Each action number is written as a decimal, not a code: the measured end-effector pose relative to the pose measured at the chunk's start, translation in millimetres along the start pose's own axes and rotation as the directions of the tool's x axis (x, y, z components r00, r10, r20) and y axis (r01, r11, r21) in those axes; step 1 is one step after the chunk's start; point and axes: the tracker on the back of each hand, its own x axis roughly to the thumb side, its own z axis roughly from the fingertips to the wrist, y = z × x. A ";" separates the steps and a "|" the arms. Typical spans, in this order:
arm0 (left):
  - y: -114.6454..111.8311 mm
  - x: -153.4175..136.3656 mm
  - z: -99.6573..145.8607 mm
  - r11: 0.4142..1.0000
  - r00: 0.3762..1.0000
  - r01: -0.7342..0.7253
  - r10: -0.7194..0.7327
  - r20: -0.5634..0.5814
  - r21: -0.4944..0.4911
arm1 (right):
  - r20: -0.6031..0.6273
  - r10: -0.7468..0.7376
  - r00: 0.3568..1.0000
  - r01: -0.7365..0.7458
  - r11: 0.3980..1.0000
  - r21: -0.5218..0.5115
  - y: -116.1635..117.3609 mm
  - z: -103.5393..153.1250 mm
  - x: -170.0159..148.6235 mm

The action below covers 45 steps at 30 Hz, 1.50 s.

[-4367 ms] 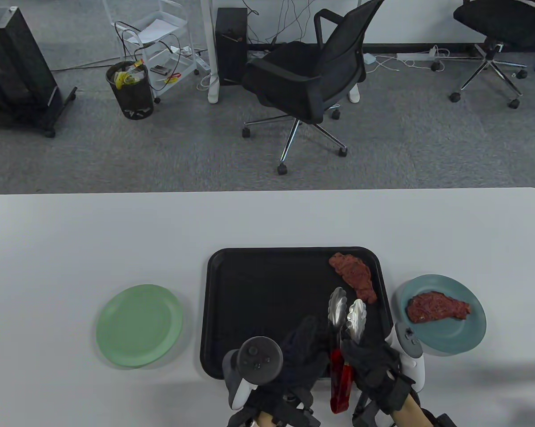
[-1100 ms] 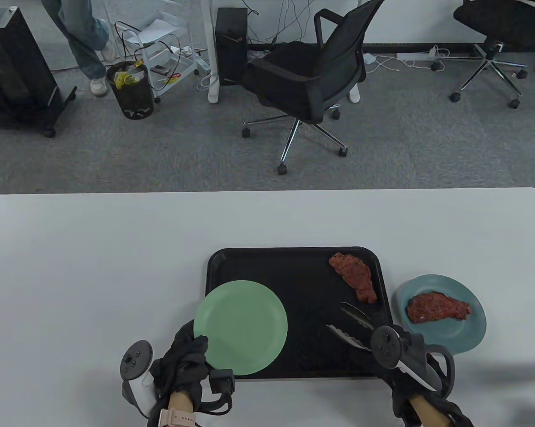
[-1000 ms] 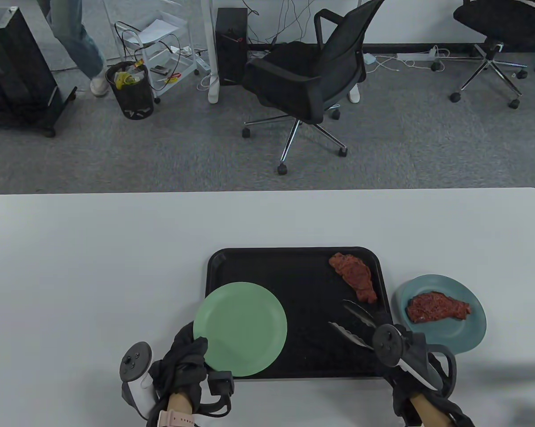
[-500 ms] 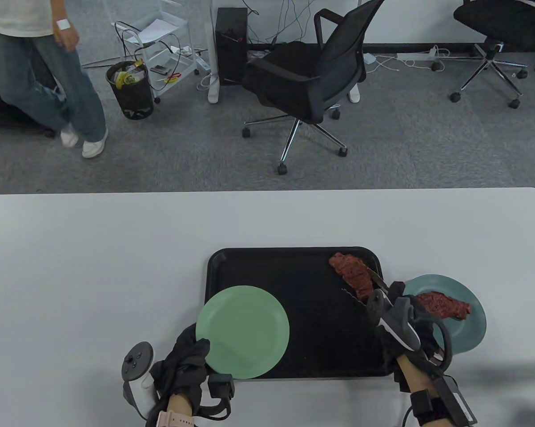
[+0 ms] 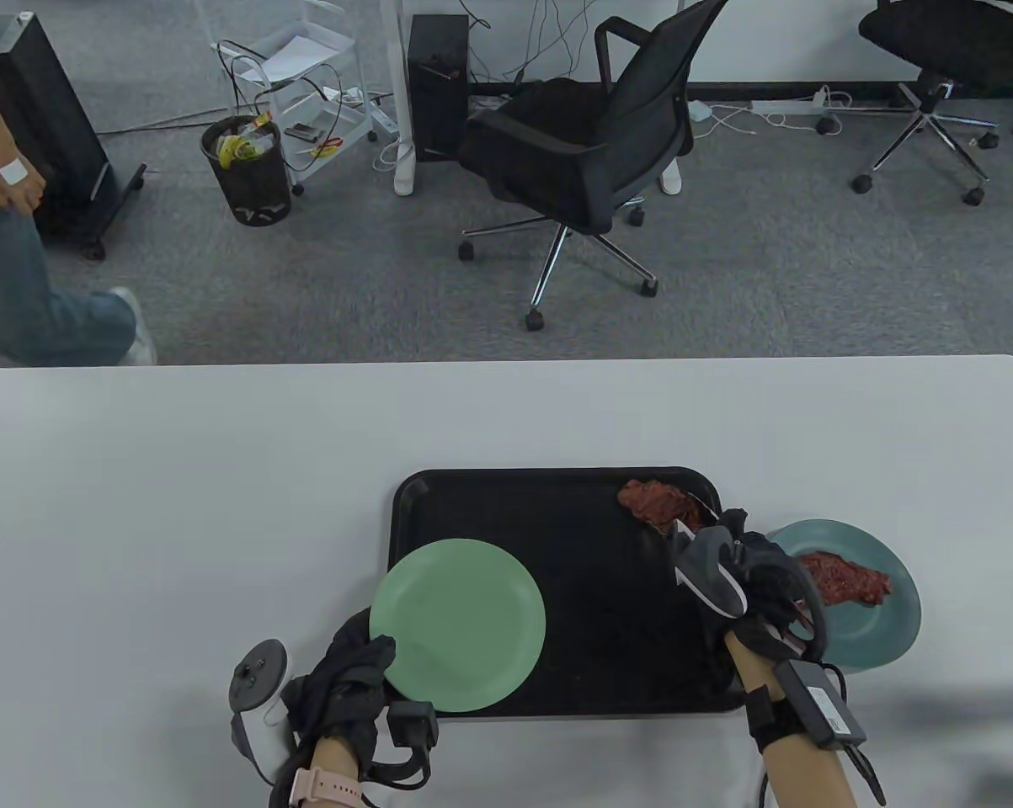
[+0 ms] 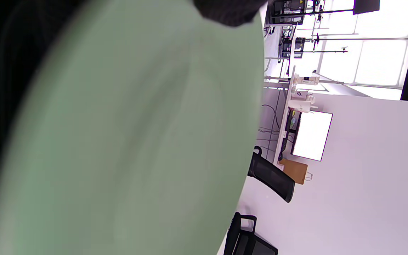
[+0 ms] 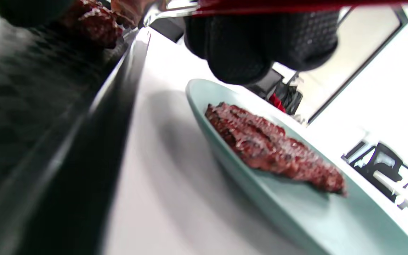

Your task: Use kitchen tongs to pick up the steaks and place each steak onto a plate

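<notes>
Stretching wide across the near half of the table view is the white counter [image 5: 178, 505], and on it sits a big black tray [image 5: 573, 589]. Over the tray's near left corner is a green plate [image 5: 457, 624], and the left hand [image 5: 342, 690] holds it by its near left rim, thumb curled over the top. To the right of the tray, just beside it, a blue plate [image 5: 881, 623] rests on the counter with one steak [image 5: 847, 576] lying on it. The right hand [image 5: 746, 589] is over the tray's right edge, its fingers wrapped round the red handles of the tongs [image 7: 260, 4]. The metal tips of the tongs reach to the second steak [image 5: 653, 501], which is at the far right corner of the tray. I cannot tell if that steak is lifted or lying on the tray. Far behind the counter stands a black office chair [image 5: 582, 160] on grey carpet, and a person [image 5: 18, 286] is at the far left
</notes>
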 end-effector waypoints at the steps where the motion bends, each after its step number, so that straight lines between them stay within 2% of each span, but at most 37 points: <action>1: -0.6 0.4 0.4 1.000 1.000 0.005 -0.005 0.001 -0.004 | 0.009 -0.012 1.000 0.012 1.000 -0.011 0.8 2.3 -1.2; 6: -7.8 3.0 2.9 0.998 0.999 0.049 -0.048 0.012 -0.036 | 0.077 0.011 0.997 -0.001 0.992 -0.128 0.3 24.1 -7.7; 11: -17.1 2.4 4.9 0.992 0.995 0.100 -0.100 0.002 -0.071 | 0.212 -0.126 0.969 0.173 0.960 -0.221 -34.4 59.5 -20.0; 14: -20.7 1.8 6.0 0.989 0.992 0.126 -0.126 -0.001 -0.081 | 0.369 -0.166 0.915 0.275 0.923 -0.268 -57.2 87.0 -20.5; 18: -24.8 1.2 7.9 0.986 0.991 0.131 -0.132 -0.007 -0.101 | 0.497 -0.088 0.863 0.290 0.892 -0.345 -75.3 123.6 -2.8; 21: -28.0 0.6 9.0 0.984 0.992 0.126 -0.129 -0.011 -0.126 | 0.560 -0.025 0.828 0.257 0.905 -0.339 -78.7 139.0 16.2; 26: -32.6 1.0 10.5 0.980 0.994 0.099 -0.104 -0.017 -0.172 | 0.599 0.051 0.799 0.192 0.923 -0.334 -75.4 144.7 38.7; 34: -35.3 1.3 6.8 0.972 0.992 0.117 -0.123 -0.019 -0.202 | 0.614 -0.005 0.789 0.222 0.935 -0.277 -72.3 141.5 34.2; 37: -35.6 1.7 6.6 0.971 0.993 0.114 -0.120 -0.014 -0.208 | 0.627 -0.050 0.777 0.259 0.934 -0.247 -72.5 140.8 28.2; 42: -27.4 2.4 5.7 0.984 0.998 0.058 -0.061 -0.013 -0.171 | 0.639 -0.236 0.732 0.428 0.889 -0.161 -72.7 142.1 4.1; 45: -16.1 7.8 6.8 0.993 1.000 0.009 -0.006 0.020 -0.120 | 0.595 -0.292 0.748 0.474 0.863 -0.173 -52.3 133.9 6.5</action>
